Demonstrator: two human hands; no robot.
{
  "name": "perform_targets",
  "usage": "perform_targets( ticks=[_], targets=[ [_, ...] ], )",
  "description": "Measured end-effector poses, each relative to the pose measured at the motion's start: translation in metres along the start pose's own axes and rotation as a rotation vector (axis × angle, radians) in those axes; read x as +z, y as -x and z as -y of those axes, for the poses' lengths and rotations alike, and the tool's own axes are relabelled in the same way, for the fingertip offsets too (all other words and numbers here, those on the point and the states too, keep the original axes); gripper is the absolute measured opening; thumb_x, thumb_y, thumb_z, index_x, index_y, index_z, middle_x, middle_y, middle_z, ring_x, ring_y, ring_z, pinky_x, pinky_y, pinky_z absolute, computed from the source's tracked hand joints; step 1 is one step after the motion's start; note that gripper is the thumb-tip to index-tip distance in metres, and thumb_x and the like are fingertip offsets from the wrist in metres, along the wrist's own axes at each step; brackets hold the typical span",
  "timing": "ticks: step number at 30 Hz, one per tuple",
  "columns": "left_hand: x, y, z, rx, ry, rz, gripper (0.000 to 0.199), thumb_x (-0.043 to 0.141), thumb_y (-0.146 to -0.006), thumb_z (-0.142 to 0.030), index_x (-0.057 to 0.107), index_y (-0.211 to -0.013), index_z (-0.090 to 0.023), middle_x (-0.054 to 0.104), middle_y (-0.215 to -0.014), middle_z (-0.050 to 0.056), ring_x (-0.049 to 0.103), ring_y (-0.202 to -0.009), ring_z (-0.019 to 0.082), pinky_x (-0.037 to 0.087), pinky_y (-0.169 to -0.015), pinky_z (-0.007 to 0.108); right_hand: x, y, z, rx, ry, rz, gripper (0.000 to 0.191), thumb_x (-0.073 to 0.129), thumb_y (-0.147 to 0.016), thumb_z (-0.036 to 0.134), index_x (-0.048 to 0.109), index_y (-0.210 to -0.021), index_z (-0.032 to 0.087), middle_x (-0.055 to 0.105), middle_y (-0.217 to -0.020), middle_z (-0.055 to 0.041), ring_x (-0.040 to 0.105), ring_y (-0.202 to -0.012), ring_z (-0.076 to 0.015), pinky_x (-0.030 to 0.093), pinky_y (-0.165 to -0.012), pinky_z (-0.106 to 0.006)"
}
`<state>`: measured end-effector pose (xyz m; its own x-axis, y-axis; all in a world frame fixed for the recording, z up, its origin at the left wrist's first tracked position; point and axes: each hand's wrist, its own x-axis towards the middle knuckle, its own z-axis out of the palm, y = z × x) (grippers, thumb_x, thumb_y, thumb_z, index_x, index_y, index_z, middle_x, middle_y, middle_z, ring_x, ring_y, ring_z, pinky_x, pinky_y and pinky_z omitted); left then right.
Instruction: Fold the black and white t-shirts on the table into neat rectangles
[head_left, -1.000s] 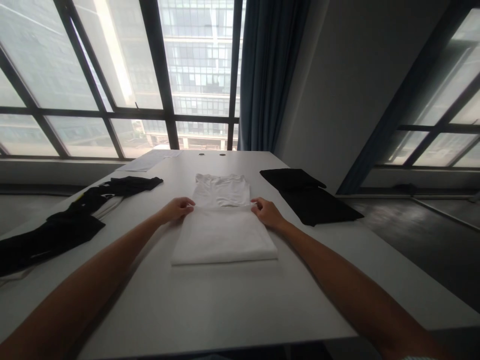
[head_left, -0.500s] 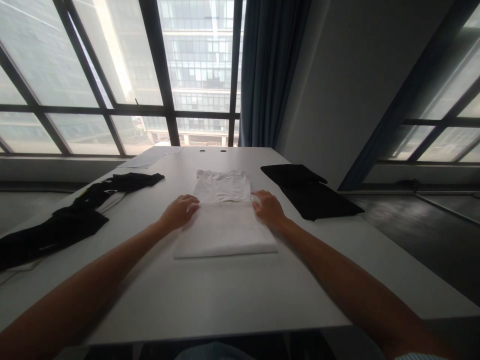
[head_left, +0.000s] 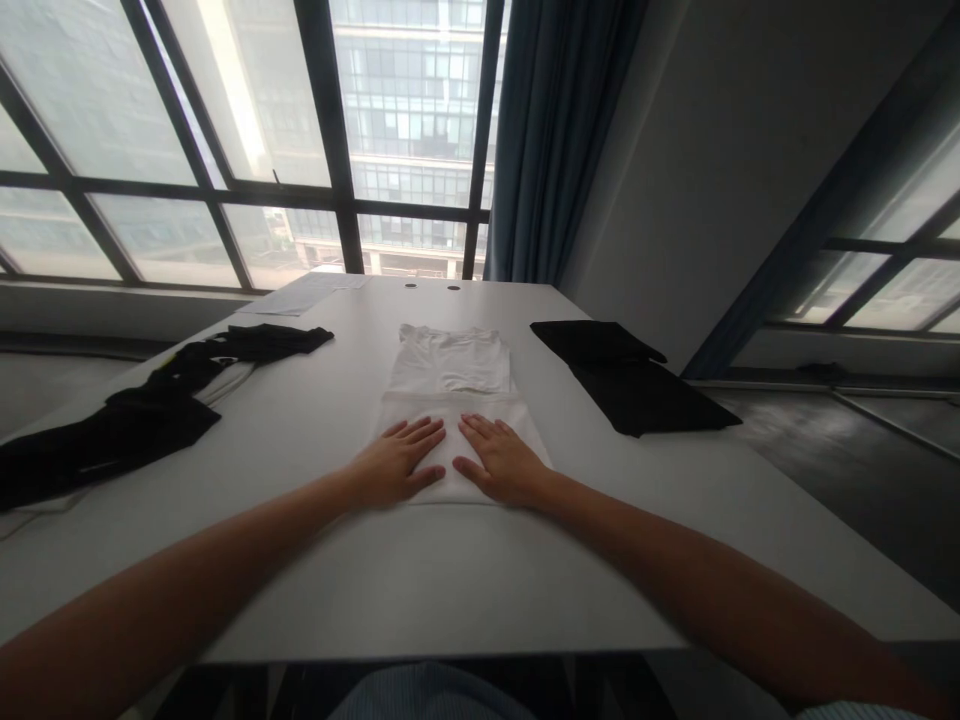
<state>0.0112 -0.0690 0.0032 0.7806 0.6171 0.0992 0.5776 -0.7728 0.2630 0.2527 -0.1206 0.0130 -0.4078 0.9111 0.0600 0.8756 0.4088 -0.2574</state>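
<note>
A white garment (head_left: 457, 362) lies folded on the white table, its near part a smooth rectangle and its far part wrinkled. Flat on the left side of the near part rests my left hand (head_left: 399, 462), palm down, fingers extended. My right hand (head_left: 499, 460) lies palm down on the right side of the same part, fingers spread. The fingertips of both hands point toward each other with a small gap between them. Neither hand grips the cloth. Parts of the garment's near section are hidden under the hands.
Black folded cloth (head_left: 634, 380) lies to the right on the table (head_left: 450, 590). Dark clothing (head_left: 142, 425) with some white is heaped along the left. White sheets (head_left: 296, 294) lie at the far left, before the windows and a blue curtain (head_left: 566, 140).
Both hands have moved inward and nearer from the garment's side edges onto its near part, and their fingers are now laid flat. The camera view has shifted slightly.
</note>
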Motion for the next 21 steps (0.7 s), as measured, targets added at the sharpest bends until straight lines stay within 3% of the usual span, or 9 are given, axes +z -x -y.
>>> perform_targets(
  ticks=[6, 14, 18, 21],
  targets=[
    [-0.012, 0.007, 0.029, -0.161, -0.031, 0.004, 0.080, 0.029, -0.099, -0.070, 0.034, -0.161, -0.021, 0.024, -0.168, 0.008, 0.018, -0.157, 0.027, 0.013, -0.127, 0.043, -0.012, 0.002, -0.034, 0.092, 0.051, 0.037, 0.081, 0.027, -0.100, 0.069, 0.031, -0.162, 0.016, 0.023, -0.169, -0.0123, 0.019, -0.156, -0.0278, 0.012, -0.127, -0.047],
    [-0.019, 0.008, 0.051, -0.321, -0.057, 0.038, 0.078, 0.028, -0.099, -0.063, 0.028, -0.163, -0.017, 0.016, -0.169, 0.011, 0.013, -0.158, 0.026, 0.012, -0.126, 0.050, -0.019, -0.008, -0.076, 0.220, 0.095, 0.000, 0.073, 0.028, -0.103, 0.062, 0.030, -0.162, 0.019, 0.022, -0.169, -0.0109, 0.018, -0.157, -0.0261, 0.016, -0.126, -0.048],
    [-0.025, 0.011, 0.068, -0.279, -0.029, -0.020, 0.067, 0.029, -0.102, -0.053, 0.038, -0.159, -0.020, 0.026, -0.167, 0.010, 0.023, -0.155, 0.026, 0.019, -0.125, 0.050, -0.023, -0.009, -0.089, 0.243, 0.083, -0.002, 0.065, 0.028, -0.106, 0.051, 0.033, -0.161, 0.018, 0.024, -0.169, -0.0109, 0.020, -0.156, -0.0259, 0.019, -0.125, -0.049],
    [-0.036, 0.018, 0.080, -0.125, 0.059, -0.067, 0.058, 0.039, -0.099, -0.045, 0.055, -0.149, -0.019, 0.040, -0.162, 0.010, 0.031, -0.153, 0.026, 0.025, -0.125, 0.047, -0.029, -0.004, -0.105, 0.257, 0.069, 0.005, 0.058, 0.028, -0.107, 0.043, 0.038, -0.159, 0.020, 0.028, -0.167, -0.0097, 0.025, -0.155, -0.0267, 0.021, -0.125, -0.053]
  ],
)
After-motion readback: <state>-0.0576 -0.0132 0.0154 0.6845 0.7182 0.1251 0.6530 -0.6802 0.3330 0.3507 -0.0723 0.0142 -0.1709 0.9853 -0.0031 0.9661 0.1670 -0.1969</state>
